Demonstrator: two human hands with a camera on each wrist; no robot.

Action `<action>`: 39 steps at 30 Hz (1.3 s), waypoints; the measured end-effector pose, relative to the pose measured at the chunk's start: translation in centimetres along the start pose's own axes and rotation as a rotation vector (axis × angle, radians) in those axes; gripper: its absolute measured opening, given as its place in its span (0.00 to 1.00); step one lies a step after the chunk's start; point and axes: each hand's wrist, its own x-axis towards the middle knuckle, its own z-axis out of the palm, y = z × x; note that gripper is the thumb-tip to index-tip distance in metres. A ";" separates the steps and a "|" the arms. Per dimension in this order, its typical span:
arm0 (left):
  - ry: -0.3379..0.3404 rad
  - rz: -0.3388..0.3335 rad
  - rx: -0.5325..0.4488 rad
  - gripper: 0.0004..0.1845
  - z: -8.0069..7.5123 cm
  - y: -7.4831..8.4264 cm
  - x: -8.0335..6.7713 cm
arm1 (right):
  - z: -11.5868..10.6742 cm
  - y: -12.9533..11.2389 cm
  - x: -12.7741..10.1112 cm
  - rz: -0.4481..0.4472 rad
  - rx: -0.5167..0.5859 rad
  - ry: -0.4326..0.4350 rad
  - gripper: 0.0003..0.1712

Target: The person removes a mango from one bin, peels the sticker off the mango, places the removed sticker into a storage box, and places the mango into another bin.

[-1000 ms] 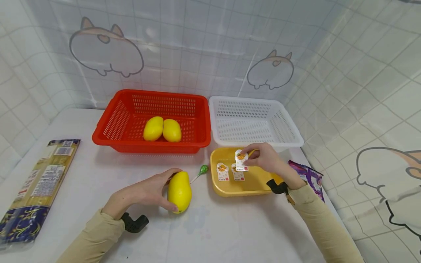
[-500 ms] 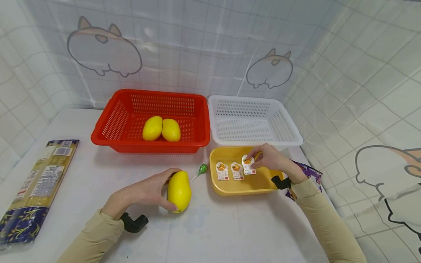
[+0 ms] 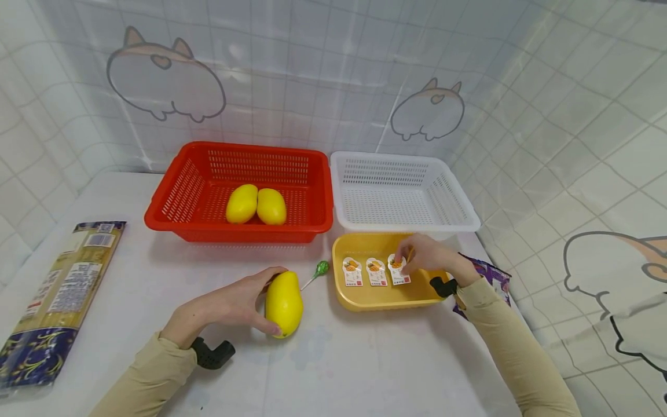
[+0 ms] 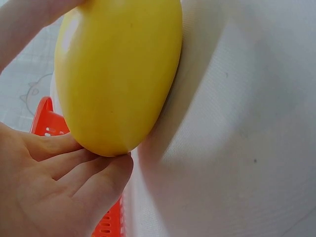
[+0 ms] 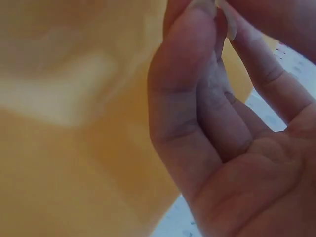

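My left hand (image 3: 229,304) grips a yellow mango (image 3: 283,304) on the white table, thumb at the near end and fingers at the far end. In the left wrist view the fingertips curl against one end of the mango (image 4: 116,74). Over the yellow tray (image 3: 388,303), my right hand (image 3: 424,255) pinches the upper right of a white card with a mango picture (image 3: 400,275). Two like cards, a left one (image 3: 353,273) and a middle one (image 3: 376,273), lie in a row beside it. In the right wrist view the right hand (image 5: 212,108) has bent fingers, and the card is hidden.
A red basket (image 3: 245,233) holding two yellow mangoes (image 3: 256,204) stands at the back, beside a white basket (image 3: 406,223). A green lollipop (image 3: 322,268) lies between mango and tray. A long noodle packet (image 3: 68,295) is far left; a purple packet (image 3: 492,278) sits under the right forearm.
My right hand has brought its card down and to the right, into line with the other two in the tray. The left hand and its mango have stayed in place.
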 end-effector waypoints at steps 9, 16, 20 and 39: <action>-0.001 0.003 -0.009 0.59 0.0 0.0 0.1 | 0.5 0.3 0.6 -0.058 -0.081 -0.016 0.09; -0.006 -0.002 -0.010 0.59 0.0 0.1 0.0 | 1.0 0.6 1.0 -0.092 -0.140 -0.031 0.09; -0.004 -0.012 -0.007 0.59 0.0 0.2 0.0 | 1.1 0.6 1.1 -0.085 -0.148 -0.035 0.08; 0.000 -0.013 -0.005 0.60 -0.1 0.3 0.0 | 0.8 0.4 0.6 -0.092 -0.142 -0.066 0.05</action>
